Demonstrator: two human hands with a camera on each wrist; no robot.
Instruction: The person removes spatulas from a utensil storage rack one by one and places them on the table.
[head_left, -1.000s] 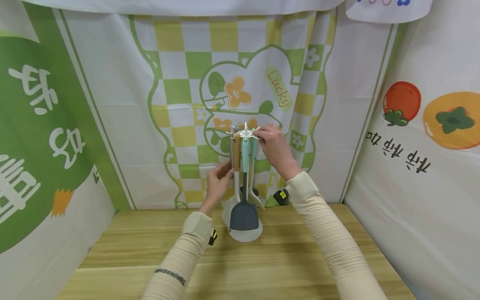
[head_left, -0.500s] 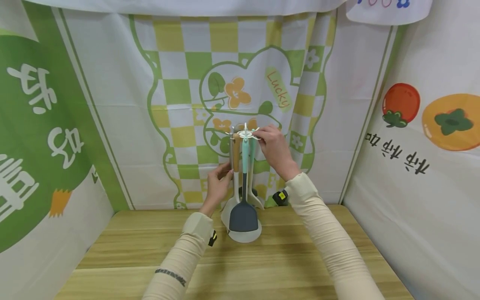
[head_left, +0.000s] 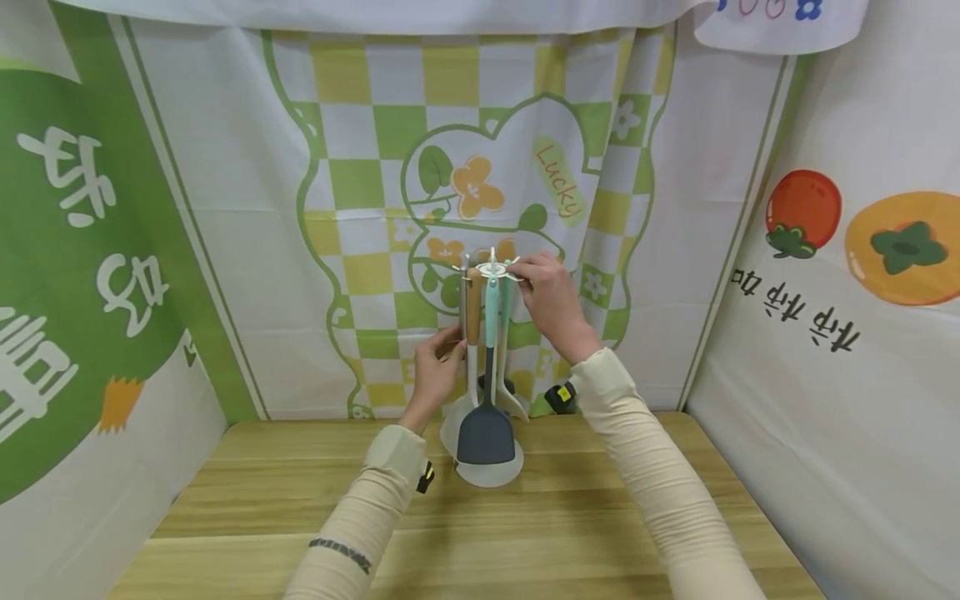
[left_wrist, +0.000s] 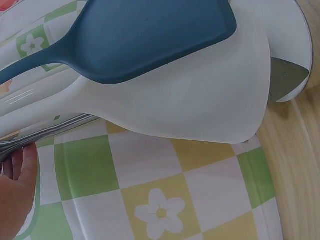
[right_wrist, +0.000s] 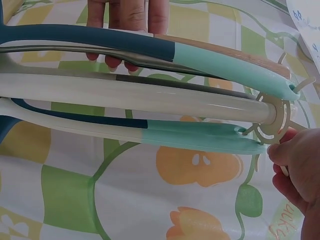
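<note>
A white rotating utensil rack (right_wrist: 275, 131) stands on its round base (head_left: 489, 477), with several kitchen utensils hung from its hooks. In front hangs a dark blue turner (head_left: 486, 437) with a mint handle. Beside it is a white turner (left_wrist: 210, 102) with a wooden handle (head_left: 473, 310). My right hand (head_left: 553, 298) pinches a hook at the rack's right side, next to a second mint handle (right_wrist: 200, 137). Lower on the left, my left hand (head_left: 437, 367) holds the slim handle of a metal utensil (left_wrist: 60, 127) between thumb and fingers; its head is hidden behind the turners.
The rack stands on a wooden table (head_left: 585, 533) near its back edge, close to a checkered cloth (head_left: 356, 183). Printed cloth walls (head_left: 787, 400) close off both sides. Black wrist cameras (head_left: 561, 396) sit at each cuff.
</note>
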